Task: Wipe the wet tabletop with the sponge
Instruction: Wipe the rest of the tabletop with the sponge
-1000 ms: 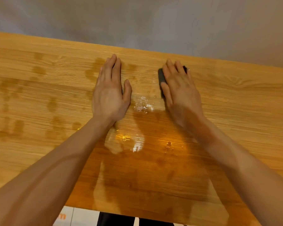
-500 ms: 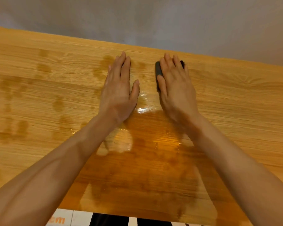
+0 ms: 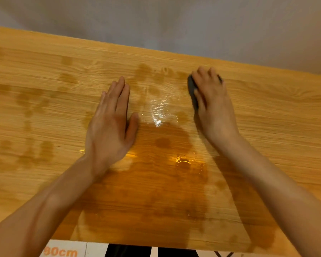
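on the wooden tabletop (image 3: 267,112), seen from the head camera, the right hand (image 3: 214,106) lies flat over a dark sponge (image 3: 192,89), pressing it down near the far edge of the table. only the sponge's left side and a corner past the fingertips show; the rest is hidden under the palm, so the hand covers it rather than pinching it. left of the sponge, the left hand (image 3: 111,127) rests palm down on the wood with fingers straight and close together, holding nothing. between the sponge and the left hand sits a glossy wet patch (image 3: 159,110), and nearer the person than the sponge a small bright puddle (image 3: 183,161) glints among darker damp wood. faint damp marks also spread far to the left of the sponge.

the step in hand looks like a wiping pass. to do it well, the person should keep even pressure across the whole sponge, draw it back from the far edge through the glossy patch and then the puddle in overlapping strokes, and keep the left hand clear of the sponge's path so water is not dragged back. the blur on the right hand makes its exact finger spread hard to tell.
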A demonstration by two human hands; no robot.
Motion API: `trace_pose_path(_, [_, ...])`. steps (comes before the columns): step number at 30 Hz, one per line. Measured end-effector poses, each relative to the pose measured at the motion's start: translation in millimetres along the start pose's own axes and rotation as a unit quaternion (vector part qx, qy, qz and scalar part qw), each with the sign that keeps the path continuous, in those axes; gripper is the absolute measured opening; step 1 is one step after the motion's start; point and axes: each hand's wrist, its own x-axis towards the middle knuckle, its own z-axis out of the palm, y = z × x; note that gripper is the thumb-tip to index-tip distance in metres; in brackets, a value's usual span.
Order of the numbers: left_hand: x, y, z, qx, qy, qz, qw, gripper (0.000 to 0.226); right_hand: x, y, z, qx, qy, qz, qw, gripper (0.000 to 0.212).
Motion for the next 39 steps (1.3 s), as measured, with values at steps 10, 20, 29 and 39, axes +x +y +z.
trace_pose_path(10, [0,2,0,0.014,-0.024,-0.005,1.0,0.064,-57,-31,27,-0.039,0.002,-0.031,0.999,0.046])
trace_pose_path(20, [0,0,3,0.032,-0.008,0.003,0.999,0.063,41,-47,42,-0.039,0.063,0.033,0.997,0.046])
trace_pose_path(29, [0,-1,6,0.046,0.018,0.018,0.999,0.061,-47,-37,30,-0.053,0.007,-0.028,0.998,0.046])
trace_pose_path(39, [-1,-3,9,0.044,0.036,0.025,0.998,0.061,-68,-64,58,-0.07,0.119,0.124,0.983,0.047])
